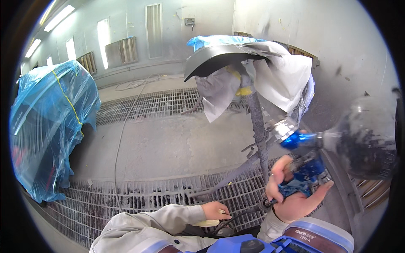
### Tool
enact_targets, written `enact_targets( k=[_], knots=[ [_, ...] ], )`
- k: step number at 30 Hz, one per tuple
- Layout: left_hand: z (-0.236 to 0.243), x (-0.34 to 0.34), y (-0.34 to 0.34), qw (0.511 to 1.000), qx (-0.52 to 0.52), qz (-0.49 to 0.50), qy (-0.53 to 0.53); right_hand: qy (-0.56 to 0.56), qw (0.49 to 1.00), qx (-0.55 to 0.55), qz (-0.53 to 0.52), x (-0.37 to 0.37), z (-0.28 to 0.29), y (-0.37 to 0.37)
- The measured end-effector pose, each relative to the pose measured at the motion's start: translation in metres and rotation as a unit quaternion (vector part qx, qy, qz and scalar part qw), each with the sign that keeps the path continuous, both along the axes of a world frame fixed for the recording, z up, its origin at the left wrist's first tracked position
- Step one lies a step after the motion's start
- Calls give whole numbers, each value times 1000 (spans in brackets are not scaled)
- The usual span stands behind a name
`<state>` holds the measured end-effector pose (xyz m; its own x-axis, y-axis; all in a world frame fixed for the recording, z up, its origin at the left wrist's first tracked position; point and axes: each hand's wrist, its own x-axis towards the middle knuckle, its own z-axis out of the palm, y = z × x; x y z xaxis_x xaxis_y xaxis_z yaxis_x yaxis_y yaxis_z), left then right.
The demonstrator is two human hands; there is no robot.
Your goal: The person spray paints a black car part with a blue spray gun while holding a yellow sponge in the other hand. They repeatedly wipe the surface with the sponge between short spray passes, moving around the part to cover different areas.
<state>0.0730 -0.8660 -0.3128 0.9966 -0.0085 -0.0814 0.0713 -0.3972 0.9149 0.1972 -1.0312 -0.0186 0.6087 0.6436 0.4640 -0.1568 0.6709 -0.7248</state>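
Observation:
My right hand (295, 205) is closed round the grip of a blue spray gun (307, 168), held up at the right with its silver air cap (283, 127) pointing left and away. A clear paint cup (366, 141) with dark smears joins the gun and reaches the right rim. Low in the middle, my left hand (214, 211) is closed on a pale yellow cloth (206, 223), which shows only in part. Farther off, a grey curved panel (225, 54) rests on a stand (256, 120), with white masking paper (280, 82) and blue film (223, 41) about it.
A car-sized shape wrapped in blue plastic film (50, 126) stands at the left. Floor gratings (156, 189) run across the floor, and a hose (119, 156) trails over it. A blue respirator (249, 244) covers part of the lower edge. Grey booth walls (261, 21) enclose the far side.

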Motion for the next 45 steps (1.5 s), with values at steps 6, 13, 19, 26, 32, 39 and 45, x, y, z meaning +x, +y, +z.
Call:
enact_targets(
  k=[6, 13, 19, 26, 32, 39, 45],
  knots=[
    [-26, -9, 7, 998, 42, 5, 42, 12, 997, -15, 70, -3, -10, -7],
    [-55, -20, 7, 992, 63, 24, 104, -3, 999, 41, -15, 15, -25, 8],
    [-66, -34, 12, 986, 50, 37, 158, -47, 995, 8, 92, 7, -27, 8],
    [-79, -41, 8, 991, 52, 42, 115, -68, 996, -22, 58, 18, -39, 32],
    [-76, -53, 12, 975, -5, 77, 210, -53, 997, -6, 61, 25, -46, 38],
    [-83, -59, 14, 980, 22, 80, 179, -18, 996, 87, -4, 49, -23, 40],
    [-86, -62, 13, 976, 24, 86, 199, -1, 992, 89, -87, 43, -14, 35]
  ],
)
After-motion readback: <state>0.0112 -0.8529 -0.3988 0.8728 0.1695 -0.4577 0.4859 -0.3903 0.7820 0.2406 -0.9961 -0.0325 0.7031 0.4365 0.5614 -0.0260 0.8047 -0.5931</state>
